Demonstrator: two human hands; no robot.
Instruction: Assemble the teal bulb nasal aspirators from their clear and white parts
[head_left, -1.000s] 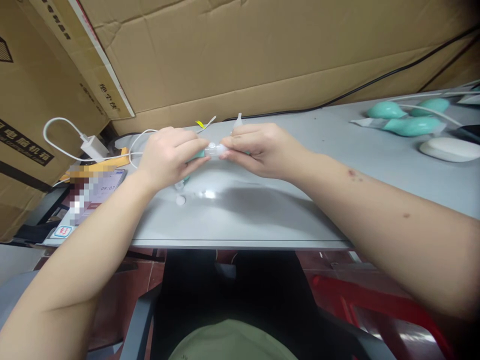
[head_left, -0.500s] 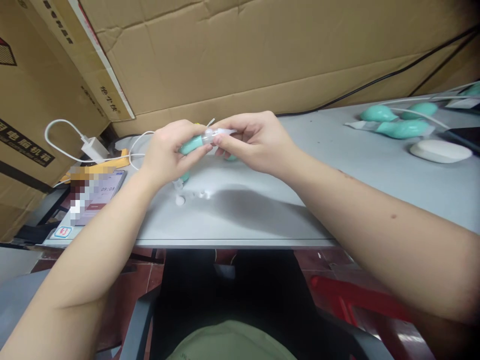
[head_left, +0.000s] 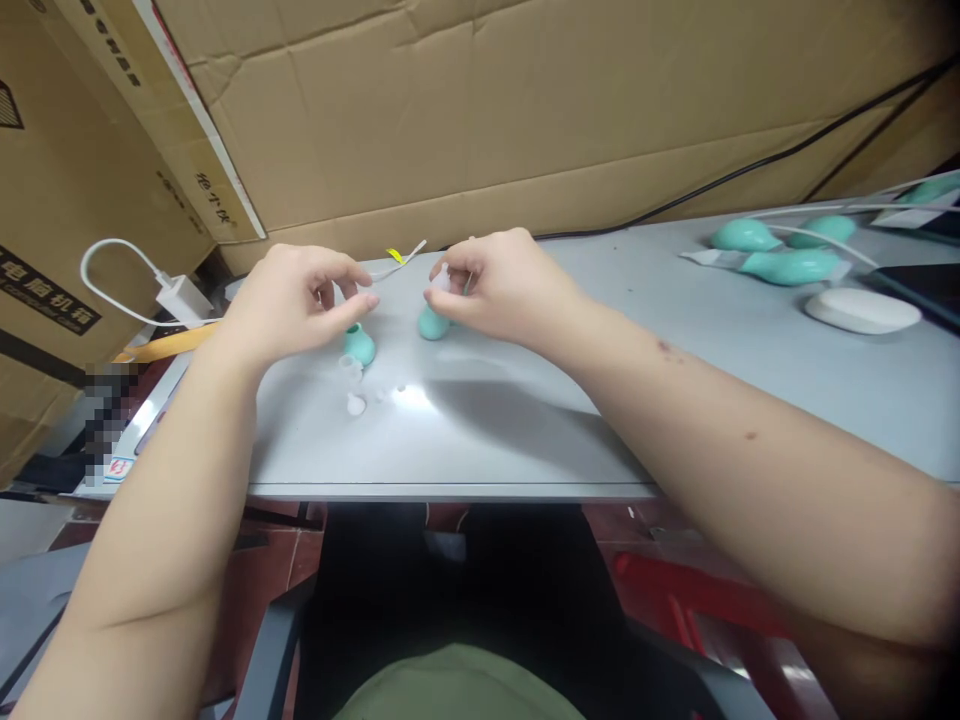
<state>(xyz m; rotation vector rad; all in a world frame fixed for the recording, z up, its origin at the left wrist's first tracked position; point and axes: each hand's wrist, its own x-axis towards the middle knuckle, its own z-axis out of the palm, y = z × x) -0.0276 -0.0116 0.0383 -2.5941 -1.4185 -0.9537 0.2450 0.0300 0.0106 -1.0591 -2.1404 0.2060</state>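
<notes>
My right hand (head_left: pixel 514 285) pinches the translucent nozzle of a teal bulb syringe (head_left: pixel 433 324), its round bulb pointing down at the tabletop. Whether the bulb rests on the table I cannot tell. To the left, my left hand (head_left: pixel 296 300) hovers with thumb and fingers apart and nothing between them. Just below its fingertips sits an open-mouthed teal bulb (head_left: pixel 361 346). Close in front of that bulb lie a small translucent fitting (head_left: pixel 349 368) and a whitish round piece (head_left: pixel 356 404).
Several teal bulbs (head_left: pixel 793 266) and a white computer mouse (head_left: pixel 862 311) lie on the grey table (head_left: pixel 525 450) at right. A white charger (head_left: pixel 184 300) with its cable stands at left. Cardboard (head_left: pixel 480 120) walls the back. A thin white cable with a yellow tag (head_left: pixel 395 256) lies behind the hands.
My left hand has let go of the teal bulb syringe and moved left. The syringe, in my right hand, has turned from lying sideways to bulb-down.
</notes>
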